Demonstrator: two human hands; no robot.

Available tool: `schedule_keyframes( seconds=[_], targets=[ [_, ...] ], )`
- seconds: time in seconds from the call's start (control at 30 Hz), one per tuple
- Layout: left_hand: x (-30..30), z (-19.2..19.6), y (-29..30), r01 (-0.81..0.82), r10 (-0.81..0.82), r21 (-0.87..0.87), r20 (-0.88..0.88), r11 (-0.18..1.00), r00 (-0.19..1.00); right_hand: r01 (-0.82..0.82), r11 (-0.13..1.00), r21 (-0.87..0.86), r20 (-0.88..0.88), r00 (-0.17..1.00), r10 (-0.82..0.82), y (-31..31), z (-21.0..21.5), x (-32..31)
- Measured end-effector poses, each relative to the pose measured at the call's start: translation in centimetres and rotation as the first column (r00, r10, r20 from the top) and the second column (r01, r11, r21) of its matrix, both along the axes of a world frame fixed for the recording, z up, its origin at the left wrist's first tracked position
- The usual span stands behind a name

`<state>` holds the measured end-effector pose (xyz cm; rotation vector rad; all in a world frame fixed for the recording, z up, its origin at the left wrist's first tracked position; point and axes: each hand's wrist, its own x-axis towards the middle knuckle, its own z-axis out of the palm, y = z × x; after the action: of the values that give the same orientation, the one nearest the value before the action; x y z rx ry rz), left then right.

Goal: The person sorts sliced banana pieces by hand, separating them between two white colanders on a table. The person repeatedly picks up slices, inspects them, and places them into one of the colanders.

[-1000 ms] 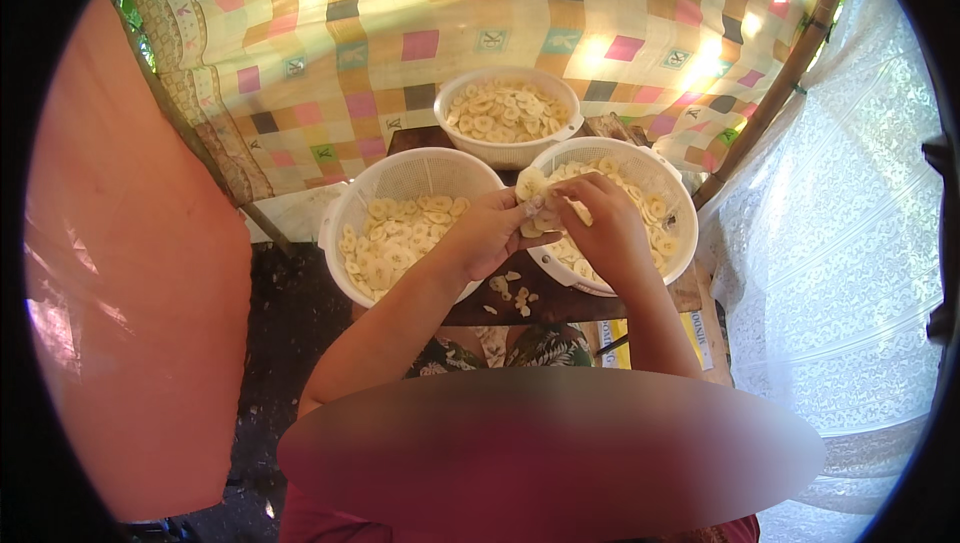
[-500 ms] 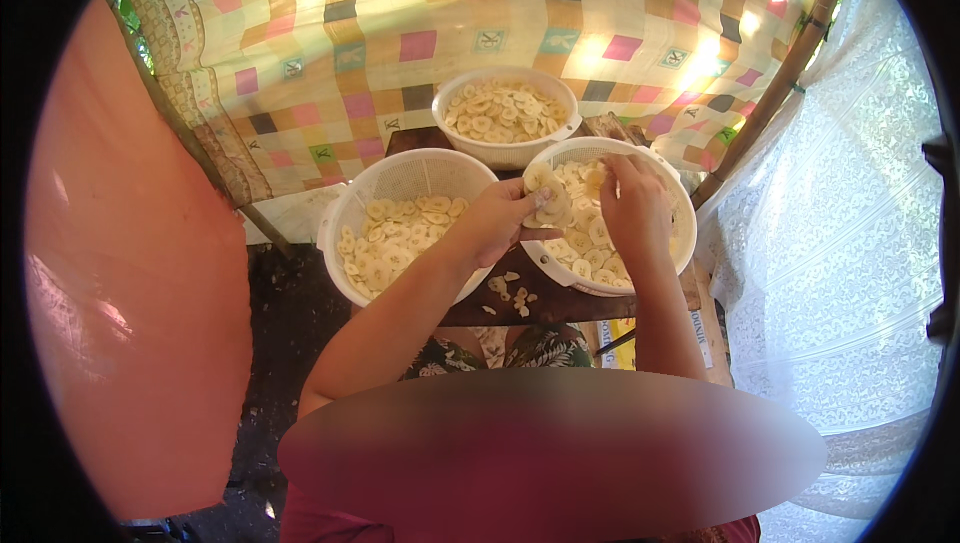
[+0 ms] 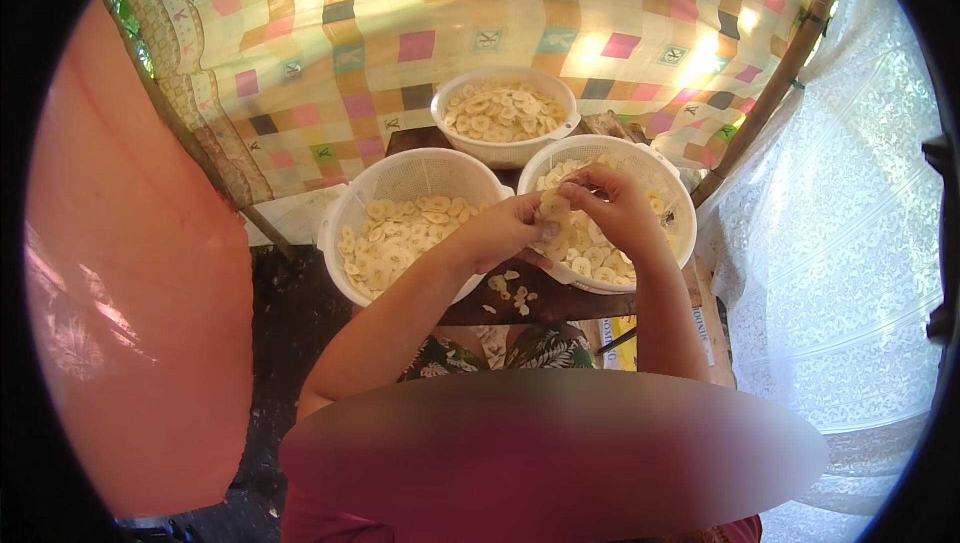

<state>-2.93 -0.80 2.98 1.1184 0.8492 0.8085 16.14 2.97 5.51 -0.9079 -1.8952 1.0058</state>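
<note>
In the head view, both hands meet over the right white strainer basket [image 3: 668, 193], which sits at the right edge of a small dark wooden table [image 3: 560, 298]. The left hand [image 3: 505, 231] and the right hand [image 3: 615, 205] pinch a small clump of pale yellow banana slices [image 3: 553, 215] between their fingertips, fingers closed on it from both sides. The clump is just above the slices piled in that basket. The baskets are round plastic with tiny holes in the walls. A second strainer basket [image 3: 395, 183] sits at the table's left edge, touching the first, with thin round slices inside. A smooth white bowl [image 3: 500, 150] full of slices stands at the far edge, close behind both. A few loose slices [image 3: 510, 293] lie on the bare wood at the near edge. The table is crowded, with little room left. A checkered cloth [image 3: 420, 33] hangs behind, and white lace [image 3: 840, 273] hangs on the right.
</note>
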Motion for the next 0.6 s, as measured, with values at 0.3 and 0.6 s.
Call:
schedule_keyframes(
  seconds=[0.3, 0.6],
  targets=[
    [-0.7, 0.0, 0.7, -0.019, 0.021, -0.046, 0.051, 0.999, 0.998, 0.341, 0.901, 0.269, 0.034, 0.931, -0.363, 0.9, 1.1, 1.3],
    [-0.6, 0.3, 0.9, -0.001, 0.002, -0.024, 0.045, 1.000, 0.999, 0.066, 0.964, 0.257, 0.035, 0.996, -0.078, -0.1, 0.0, -1.0]
  ],
)
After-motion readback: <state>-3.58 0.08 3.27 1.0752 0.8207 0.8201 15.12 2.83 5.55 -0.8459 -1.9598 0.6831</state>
